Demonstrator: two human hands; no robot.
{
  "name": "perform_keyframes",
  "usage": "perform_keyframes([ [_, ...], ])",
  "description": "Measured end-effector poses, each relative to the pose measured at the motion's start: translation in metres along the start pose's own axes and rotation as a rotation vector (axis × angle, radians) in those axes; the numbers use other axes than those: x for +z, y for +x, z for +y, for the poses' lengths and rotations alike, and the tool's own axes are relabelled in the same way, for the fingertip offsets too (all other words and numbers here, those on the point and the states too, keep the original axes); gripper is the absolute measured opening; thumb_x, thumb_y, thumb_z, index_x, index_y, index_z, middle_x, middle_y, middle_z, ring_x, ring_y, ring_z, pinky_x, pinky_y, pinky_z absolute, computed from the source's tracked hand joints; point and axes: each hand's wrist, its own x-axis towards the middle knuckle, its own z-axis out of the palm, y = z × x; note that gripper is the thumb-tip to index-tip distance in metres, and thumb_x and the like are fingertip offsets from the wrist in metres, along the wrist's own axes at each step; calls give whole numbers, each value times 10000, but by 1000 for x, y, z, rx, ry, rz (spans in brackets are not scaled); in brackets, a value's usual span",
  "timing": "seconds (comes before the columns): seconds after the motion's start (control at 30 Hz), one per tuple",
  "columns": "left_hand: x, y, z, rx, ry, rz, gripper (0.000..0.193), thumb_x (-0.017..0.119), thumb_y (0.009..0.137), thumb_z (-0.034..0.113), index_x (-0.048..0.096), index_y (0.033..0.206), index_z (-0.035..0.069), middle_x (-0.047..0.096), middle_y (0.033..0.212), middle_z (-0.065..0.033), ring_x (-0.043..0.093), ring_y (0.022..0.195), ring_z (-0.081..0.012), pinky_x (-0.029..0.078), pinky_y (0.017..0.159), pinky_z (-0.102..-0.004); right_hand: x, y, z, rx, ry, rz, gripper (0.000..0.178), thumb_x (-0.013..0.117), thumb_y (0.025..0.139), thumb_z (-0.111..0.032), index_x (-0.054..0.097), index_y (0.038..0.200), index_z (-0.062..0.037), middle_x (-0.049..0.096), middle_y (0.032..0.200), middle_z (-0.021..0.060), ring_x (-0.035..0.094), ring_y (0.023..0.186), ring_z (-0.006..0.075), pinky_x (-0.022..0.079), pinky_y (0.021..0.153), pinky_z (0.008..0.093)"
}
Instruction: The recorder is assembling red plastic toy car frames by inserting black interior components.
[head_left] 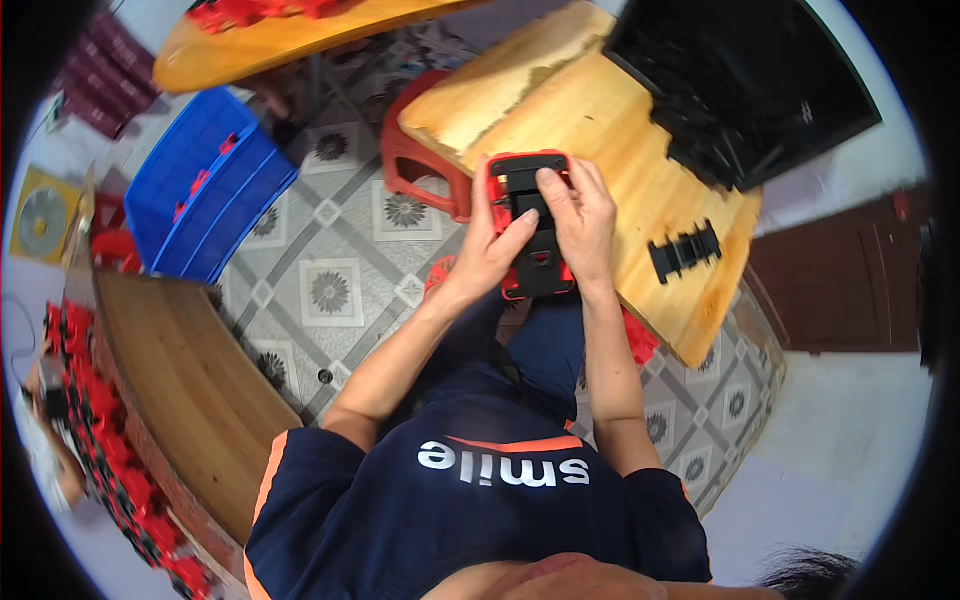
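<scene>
Holding red-black case (543, 240) — both hands (488, 250) (583, 225) | table edge (662, 325) near | tiled floor (330, 290) leftward

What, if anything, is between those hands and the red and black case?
Nothing visible: the left hand and right hand both hold the red and black case directly. The loose black part lies to the right on the wooden table, not between them.

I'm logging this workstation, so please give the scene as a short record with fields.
left hand: holds the left side of the red-and-black rectangular case
right hand: holds the case's right side
yellow wooden table: bears a separate black slotted plastic part
farther left: blue plastic crate with small red pieces
</scene>
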Motion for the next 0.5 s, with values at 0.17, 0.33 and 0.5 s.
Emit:
perform_keyframes([
  [0.17,1,11,8,263,16,259,836,591,933,112,31,1549,38,358,1431,-146,420,1262,-199,369,1066,-346,-9,3,0,184,468,-353,637,602,980,-281,340,1463,40,515,1371,131,527,1227,219,411,1042,334],
  [0.33,-34,-9,68,455,130,468,846,604,917,202,69,1539,-2,251,1523,-200,225,1441,-275,222,1161,-392,46,-10,-2,71,530,-565,635,566,997,-293,321,1462,63,482,1401,148,511,1253,234,407,1055,348],
  [0.5,-141,-64,154,922,504,1194,771,581,968,256,90,1533,66,434,1332,-122,502,1153,-186,415,1023,-350,113,-9,-45,-93,755,-1009,966,526,909,-627,86,1557,-61,232,1577,169,273,1436,316,221,1169,449],
])
